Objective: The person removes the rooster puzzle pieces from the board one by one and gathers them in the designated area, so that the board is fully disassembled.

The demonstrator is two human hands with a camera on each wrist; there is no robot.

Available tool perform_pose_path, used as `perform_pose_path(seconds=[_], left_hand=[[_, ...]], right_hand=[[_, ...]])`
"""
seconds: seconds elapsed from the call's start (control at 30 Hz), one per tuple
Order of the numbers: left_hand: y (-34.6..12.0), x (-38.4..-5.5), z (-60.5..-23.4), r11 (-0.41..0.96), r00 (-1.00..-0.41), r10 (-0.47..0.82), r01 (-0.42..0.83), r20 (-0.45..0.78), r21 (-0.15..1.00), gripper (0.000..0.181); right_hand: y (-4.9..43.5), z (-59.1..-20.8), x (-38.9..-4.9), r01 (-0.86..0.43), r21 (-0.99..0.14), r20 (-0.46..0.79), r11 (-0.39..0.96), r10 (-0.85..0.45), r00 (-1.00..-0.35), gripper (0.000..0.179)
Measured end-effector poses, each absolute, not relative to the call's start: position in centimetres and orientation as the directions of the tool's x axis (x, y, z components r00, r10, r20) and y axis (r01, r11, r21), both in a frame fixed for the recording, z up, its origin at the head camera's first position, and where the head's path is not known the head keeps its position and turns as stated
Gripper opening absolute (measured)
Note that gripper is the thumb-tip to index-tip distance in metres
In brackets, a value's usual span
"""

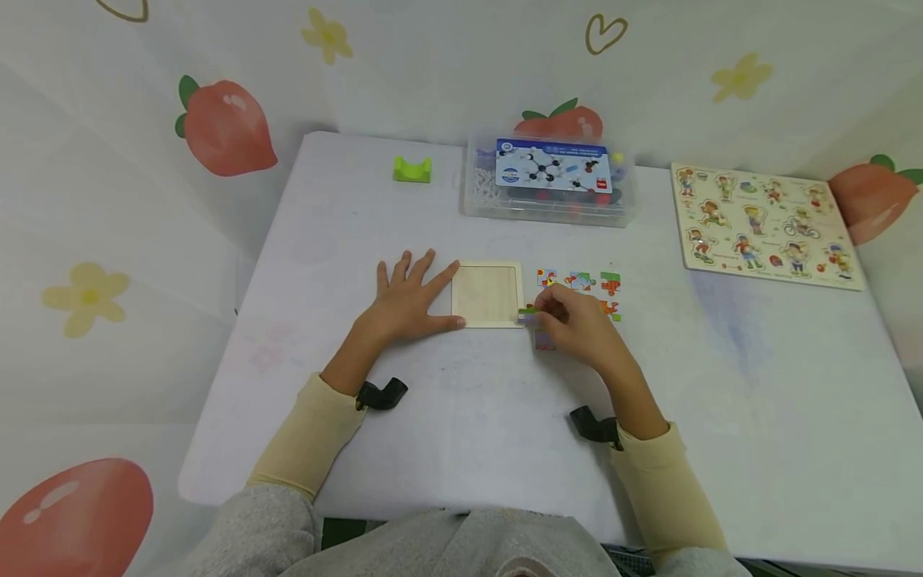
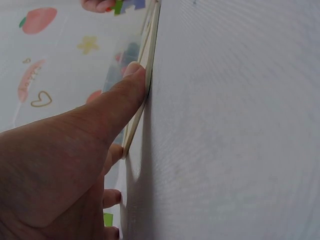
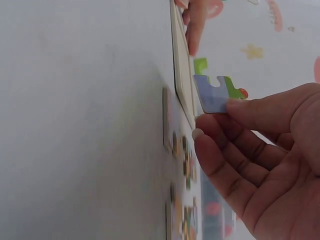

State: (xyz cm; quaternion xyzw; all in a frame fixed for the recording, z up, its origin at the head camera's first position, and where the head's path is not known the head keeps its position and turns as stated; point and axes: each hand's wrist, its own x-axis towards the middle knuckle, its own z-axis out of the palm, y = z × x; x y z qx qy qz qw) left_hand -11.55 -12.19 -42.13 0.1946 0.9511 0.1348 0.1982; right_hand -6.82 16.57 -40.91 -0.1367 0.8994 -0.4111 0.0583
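Observation:
A square wooden puzzle tray (image 1: 486, 296) lies bare on the white table. My left hand (image 1: 409, 300) rests at its left side with fingers spread; the thumb and index fingertip touch the tray's edge, the thumb close up in the left wrist view. Just over the tray's right edge, my right hand (image 1: 573, 320) pinches a blue and green jigsaw piece (image 3: 212, 95) between thumb and fingers. More jigsaw pieces (image 1: 610, 283) lie in rows to the right of the tray, some partly hidden beneath the right hand.
At the back stands a clear plastic box (image 1: 548, 204) with a molecule-picture card on it. A green notched block (image 1: 413, 170) sits to its left. A wooden board with figure pieces (image 1: 771, 226) lies at the right. Patterned cloth (image 1: 433, 72) hangs behind the table.

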Motion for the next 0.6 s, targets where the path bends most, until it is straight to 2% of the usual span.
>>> perform_pose_path(seconds=[0.4,0.6], left_hand=[[-12.3,-11.6,-42.2,0.885,-0.845,0.427,0.317,-0.323,0.34,0.097],[-12.3,-11.6,-42.2,0.885,-0.841,0.427,0.313,-0.331,0.345,0.097]], right_hand=[[20.1,-40.7,-6.1,-0.16,-0.736,0.03,0.658,-0.204,-0.979,0.011],[22.5,-40.4,-5.7,-0.084,-0.74,-0.051,0.668,-0.18,-0.982,0.009]])
